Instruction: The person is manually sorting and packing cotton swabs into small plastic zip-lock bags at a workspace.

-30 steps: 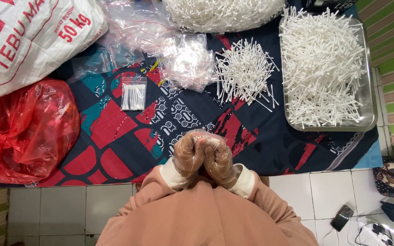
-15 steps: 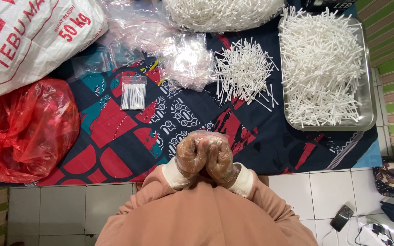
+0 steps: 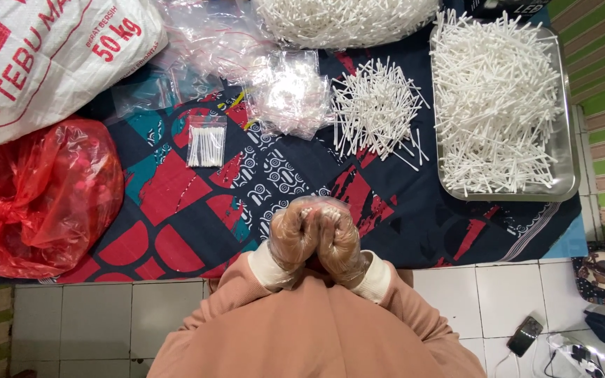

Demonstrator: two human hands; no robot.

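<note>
My left hand (image 3: pixel 293 239) and my right hand (image 3: pixel 339 243) are pressed together in front of my chest, both in thin clear plastic gloves, fingers curled and empty. They hover over the near edge of a dark patterned cloth (image 3: pixel 197 210). Farther out lies a loose pile of white cotton swabs (image 3: pixel 376 108). A small clear packet filled with swabs (image 3: pixel 206 141) lies to the left. Clear empty small bags (image 3: pixel 292 94) are heaped beside the pile.
A metal tray (image 3: pixel 567 168) heaped with swabs sits at the right. A red plastic bag (image 3: pixel 36 196) and a white woven sack (image 3: pixel 43 56) are at the left. A large clear bag of swabs (image 3: pixel 344 17) lies at the top. A phone (image 3: pixel 524 336) and cables rest on the tiled floor.
My clasped hands have shifted very slightly; everything else stays where it was.
</note>
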